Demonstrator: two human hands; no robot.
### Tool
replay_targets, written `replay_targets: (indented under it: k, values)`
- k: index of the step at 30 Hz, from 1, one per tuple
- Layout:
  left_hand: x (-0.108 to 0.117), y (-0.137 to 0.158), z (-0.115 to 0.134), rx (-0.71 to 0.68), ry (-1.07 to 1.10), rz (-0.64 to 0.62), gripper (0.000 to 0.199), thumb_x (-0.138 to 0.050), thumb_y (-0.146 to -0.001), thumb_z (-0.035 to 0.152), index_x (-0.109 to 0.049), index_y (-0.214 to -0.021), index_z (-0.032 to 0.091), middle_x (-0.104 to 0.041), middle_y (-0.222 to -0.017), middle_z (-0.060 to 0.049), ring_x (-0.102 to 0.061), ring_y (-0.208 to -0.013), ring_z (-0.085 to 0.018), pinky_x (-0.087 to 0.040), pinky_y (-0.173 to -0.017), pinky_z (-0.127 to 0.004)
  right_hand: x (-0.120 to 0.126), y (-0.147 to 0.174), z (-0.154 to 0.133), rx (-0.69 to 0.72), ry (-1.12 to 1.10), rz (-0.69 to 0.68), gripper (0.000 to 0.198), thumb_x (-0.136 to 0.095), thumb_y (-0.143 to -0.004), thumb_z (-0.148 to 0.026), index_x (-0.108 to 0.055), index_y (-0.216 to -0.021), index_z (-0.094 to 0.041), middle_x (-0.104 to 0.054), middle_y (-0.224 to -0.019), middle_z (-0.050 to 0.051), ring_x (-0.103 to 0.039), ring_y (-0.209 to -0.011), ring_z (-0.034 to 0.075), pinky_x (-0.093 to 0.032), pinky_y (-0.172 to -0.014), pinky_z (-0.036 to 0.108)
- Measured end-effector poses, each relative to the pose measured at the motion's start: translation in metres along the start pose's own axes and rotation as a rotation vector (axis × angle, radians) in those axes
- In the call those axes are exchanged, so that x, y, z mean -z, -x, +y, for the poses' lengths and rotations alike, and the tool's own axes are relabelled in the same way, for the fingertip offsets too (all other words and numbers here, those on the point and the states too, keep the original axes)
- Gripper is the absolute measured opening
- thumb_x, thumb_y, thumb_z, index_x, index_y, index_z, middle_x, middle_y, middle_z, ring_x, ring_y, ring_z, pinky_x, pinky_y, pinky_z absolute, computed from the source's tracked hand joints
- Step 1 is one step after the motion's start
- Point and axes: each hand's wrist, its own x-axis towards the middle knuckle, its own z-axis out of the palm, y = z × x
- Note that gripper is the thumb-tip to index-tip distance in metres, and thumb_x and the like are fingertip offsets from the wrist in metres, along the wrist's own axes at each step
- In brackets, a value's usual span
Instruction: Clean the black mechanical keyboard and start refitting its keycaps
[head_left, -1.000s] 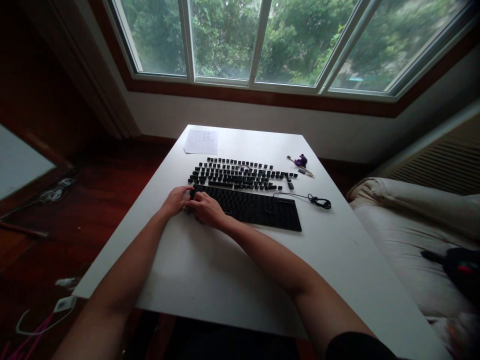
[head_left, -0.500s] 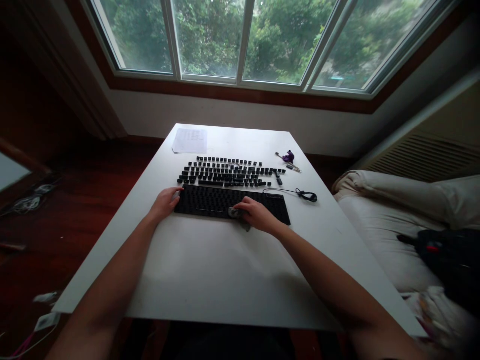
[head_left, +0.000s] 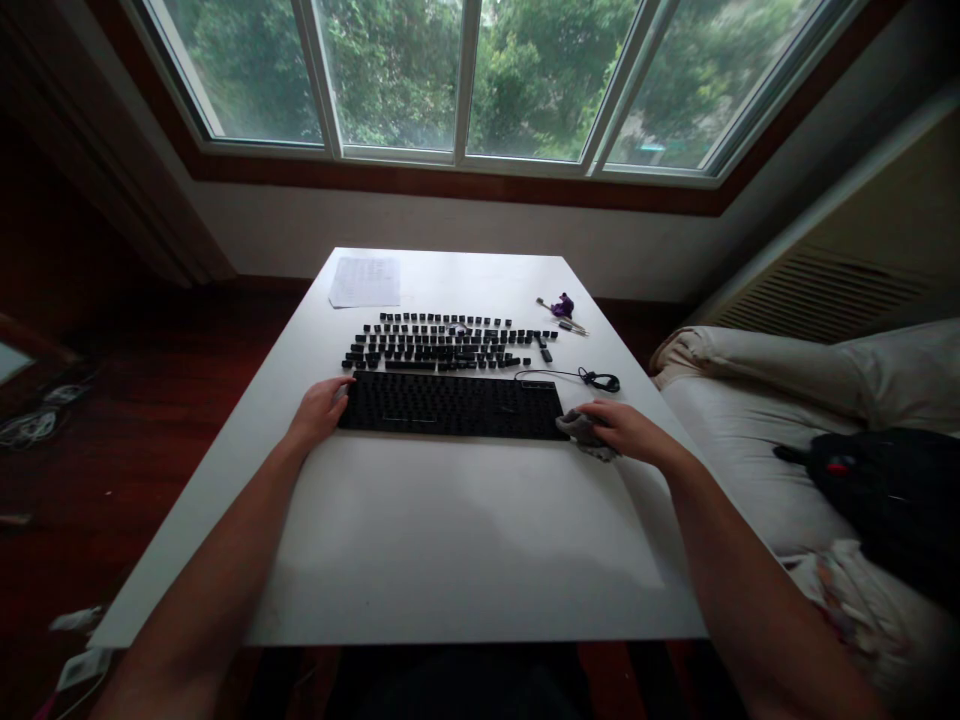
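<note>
A black keyboard (head_left: 457, 405) with its keycaps off lies flat on the white table (head_left: 420, 530). At its left end, my left hand (head_left: 319, 412) grips the edge, fingers closed near the top left corner. Past the keyboard's right end, my right hand (head_left: 626, 430) is closed on a crumpled grey cloth (head_left: 581, 428), which touches the keyboard's right edge. Behind the keyboard, loose black keycaps (head_left: 442, 352) are laid out in rows. The keyboard's cable (head_left: 600, 380) lies bundled at the back right.
Sheets of paper (head_left: 366, 282) lie at the table's far left corner. Near the far right corner are a purple item (head_left: 562, 305), a small brush (head_left: 543, 302) and thin tools (head_left: 574, 327). A sofa (head_left: 720, 440) with a black bag (head_left: 885, 490) stands to the right.
My right hand has moved the grey cloth rightward, from over the keyboard to its right end. My left hand keeps its place at the left edge. The whole view has shifted slightly.
</note>
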Motion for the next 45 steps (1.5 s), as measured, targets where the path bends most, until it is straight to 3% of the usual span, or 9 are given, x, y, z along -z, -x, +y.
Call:
replay_targets:
  k: [5,11,16,21,25,28,33,42,45]
  values:
    - [0.004,0.003,0.004,-0.015,-0.007,0.008,0.045,-0.050,-0.089,0.031,-0.059,-0.133,0.023,-0.064,-0.131,-0.009,-0.057,-0.123,-0.028,-0.042,-0.111,-0.046,0.000,-0.021,-0.034,-0.055,-0.031,0.393,0.034,-0.060,-0.087,-0.031,-0.070,-0.119,-0.021,-0.072,-0.110,0.010,-0.068,-0.096,0.026,-0.053,-0.086,0.040]
    - [0.010,0.008,0.018,-0.098,-0.047,-0.049,0.068,-0.063,-0.086,0.055,-0.048,-0.145,0.023,-0.055,-0.144,-0.011,-0.050,-0.132,-0.033,-0.037,-0.114,-0.048,-0.034,-0.059,-0.055,0.025,-0.016,0.327,0.031,-0.059,-0.089,-0.032,-0.071,-0.115,-0.020,-0.072,-0.110,0.009,-0.066,-0.099,0.024,-0.049,-0.089,0.036]
    - [0.011,0.007,0.024,-0.179,-0.109,-0.108,0.072,-0.062,-0.086,0.063,-0.047,-0.147,0.029,-0.048,-0.151,-0.009,-0.043,-0.138,-0.033,-0.032,-0.117,-0.051,-0.055,-0.076,-0.045,-0.244,0.039,0.355,0.030,-0.058,-0.090,-0.038,-0.073,-0.109,-0.022,-0.075,-0.103,0.009,-0.067,-0.091,0.025,-0.046,-0.077,0.033]
    - [0.011,0.007,0.025,-0.173,-0.122,-0.127,0.078,-0.063,-0.083,0.068,-0.046,-0.148,0.028,-0.046,-0.153,-0.010,-0.042,-0.140,-0.033,-0.031,-0.118,-0.050,-0.047,-0.074,-0.013,-0.486,0.072,0.360,0.028,-0.058,-0.087,-0.039,-0.072,-0.100,-0.019,-0.075,-0.093,0.012,-0.065,-0.080,0.024,-0.042,-0.068,0.030]
    - [0.011,0.007,0.026,-0.177,-0.130,-0.125,0.078,-0.061,-0.084,0.070,-0.046,-0.148,0.029,-0.046,-0.152,-0.009,-0.042,-0.140,-0.033,-0.030,-0.118,-0.051,-0.033,-0.063,0.002,-0.581,0.090,0.520,0.030,-0.059,-0.085,-0.039,-0.071,-0.102,-0.017,-0.074,-0.093,0.012,-0.064,-0.079,0.024,-0.043,-0.069,0.031]
    - [0.010,0.007,0.027,-0.179,-0.152,-0.131,0.081,-0.059,-0.083,0.073,-0.043,-0.150,0.028,-0.045,-0.153,-0.009,-0.041,-0.140,-0.034,-0.030,-0.118,-0.052,-0.034,-0.059,-0.009,-0.505,0.032,0.579,0.032,-0.058,-0.086,-0.040,-0.070,-0.105,-0.018,-0.075,-0.093,0.010,-0.065,-0.081,0.024,-0.045,-0.072,0.031]
    - [0.009,0.007,0.029,-0.185,-0.178,-0.147,0.089,-0.060,-0.081,0.076,-0.039,-0.152,0.027,-0.042,-0.155,-0.011,-0.039,-0.141,-0.035,-0.030,-0.117,-0.052,-0.056,-0.071,-0.040,-0.268,-0.048,0.392,0.033,-0.057,-0.088,-0.040,-0.072,-0.110,-0.022,-0.076,-0.104,0.007,-0.067,-0.092,0.023,-0.046,-0.079,0.030]
    - [0.013,0.010,0.026,-0.164,-0.158,-0.128,0.086,-0.061,-0.081,0.075,-0.043,-0.150,0.027,-0.044,-0.154,-0.011,-0.040,-0.140,-0.035,-0.029,-0.118,-0.051,-0.031,-0.063,0.004,-0.589,0.141,0.322,0.034,-0.055,-0.090,-0.040,-0.069,-0.113,-0.019,-0.075,-0.102,0.013,-0.068,-0.089,0.026,-0.044,-0.072,0.031]
    - [0.014,0.011,0.026,-0.167,-0.155,-0.120,0.086,-0.061,-0.080,0.075,-0.044,-0.149,0.027,-0.045,-0.153,-0.011,-0.040,-0.140,-0.035,-0.030,-0.117,-0.051,-0.029,-0.056,-0.008,-0.603,0.145,0.403,0.038,-0.056,-0.088,-0.044,-0.068,-0.114,-0.018,-0.074,-0.100,0.014,-0.067,-0.089,0.028,-0.046,-0.074,0.034]
